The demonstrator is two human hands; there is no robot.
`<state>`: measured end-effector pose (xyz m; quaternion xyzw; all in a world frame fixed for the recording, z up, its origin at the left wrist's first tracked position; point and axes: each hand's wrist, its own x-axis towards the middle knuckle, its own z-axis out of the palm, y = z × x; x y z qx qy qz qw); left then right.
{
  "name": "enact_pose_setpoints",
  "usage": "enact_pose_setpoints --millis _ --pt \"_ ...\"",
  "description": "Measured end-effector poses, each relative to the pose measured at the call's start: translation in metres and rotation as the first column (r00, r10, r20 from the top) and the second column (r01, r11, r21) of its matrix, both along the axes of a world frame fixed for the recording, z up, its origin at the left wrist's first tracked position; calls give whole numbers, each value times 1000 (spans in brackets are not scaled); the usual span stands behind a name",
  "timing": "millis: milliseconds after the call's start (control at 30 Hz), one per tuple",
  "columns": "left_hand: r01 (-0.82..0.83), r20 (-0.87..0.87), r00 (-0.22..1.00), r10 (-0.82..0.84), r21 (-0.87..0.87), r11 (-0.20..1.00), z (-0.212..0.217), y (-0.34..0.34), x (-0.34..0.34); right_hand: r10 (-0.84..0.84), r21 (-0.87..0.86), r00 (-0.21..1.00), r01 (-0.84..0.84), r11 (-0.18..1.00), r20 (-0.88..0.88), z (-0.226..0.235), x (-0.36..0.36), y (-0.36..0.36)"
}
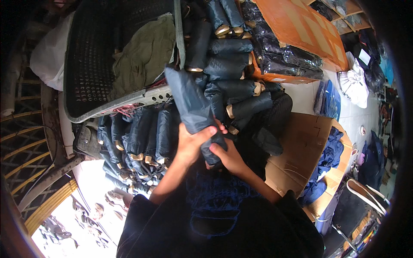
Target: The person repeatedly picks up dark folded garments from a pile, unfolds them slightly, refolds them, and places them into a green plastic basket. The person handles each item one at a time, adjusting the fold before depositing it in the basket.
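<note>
A folded umbrella (187, 98) in a dark blue-grey fabric sleeve is held in front of my chest, tilted with its far end up and to the left. My left hand (192, 139) is wrapped round its middle, thumb across the cloth. My right hand (226, 158) grips it nearer its lower end, the thumb lying along the sleeve. Beyond my hands lies a pile of similar sleeved umbrellas (228, 64), several with light wood-coloured ends showing. More sleeved umbrellas (140, 131) are packed in rows to the left of my hands.
A black plastic basket (86, 81) with olive cloth (148, 51) stands at the far left. Toward the far right is an orange-taped carton (301, 32) beside black plastic-wrapped packs (279, 64). An open cardboard box (294, 157) holding dark blue fabric (331, 150) sits on my right.
</note>
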<state>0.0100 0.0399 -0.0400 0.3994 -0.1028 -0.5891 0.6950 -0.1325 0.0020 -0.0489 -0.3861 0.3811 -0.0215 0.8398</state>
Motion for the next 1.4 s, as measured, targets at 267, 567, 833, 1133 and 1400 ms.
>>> enact_pose_setpoints --millis 267,567,833,1133,1400 --pt "154 167 973 -158 35 987 -7 -11 -17 -186 -100 982 187 977 21 17 1 -19" --pt "-26 141 989 41 -111 993 9 -36 -8 -282 -76 947 296 952 155 13 9 -12" --pt "-41 305 947 102 -200 979 8 -40 -29 -317 -890 921 328 316 227 16 7 -35" --pt "-132 168 971 169 -212 968 30 -47 -7 -356 -14 875 381 924 327 47 6 -47" --pt "-106 246 960 132 -115 988 26 -49 -9 -326 84 874 317 945 360 43 5 -53"
